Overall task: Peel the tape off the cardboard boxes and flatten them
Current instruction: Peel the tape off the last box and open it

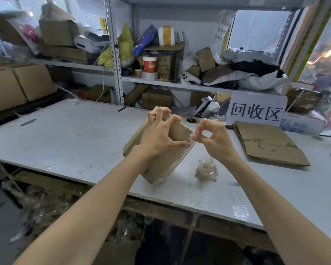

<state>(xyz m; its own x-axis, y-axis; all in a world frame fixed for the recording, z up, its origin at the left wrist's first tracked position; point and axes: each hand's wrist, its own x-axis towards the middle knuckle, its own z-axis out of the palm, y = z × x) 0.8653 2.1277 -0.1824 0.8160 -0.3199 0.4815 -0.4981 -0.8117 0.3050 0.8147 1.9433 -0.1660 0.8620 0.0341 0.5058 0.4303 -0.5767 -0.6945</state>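
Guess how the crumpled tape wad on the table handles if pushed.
The tape wad looks like loosely crumpled clear film, so probably very light and squashy. Lumpy shape: likely skids or tumbles, not rolls. Brown fibres stuck in it suggest exposed adhesive; it may cling to the table.

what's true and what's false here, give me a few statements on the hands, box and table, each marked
1. The left hand grips the box. True.
2. The box lies flat. False: it is held tilted.
3. A tape wad lies on the table right of the box. True.
4. The right hand lies flat on the table. False: it pinches tape at the box's edge.
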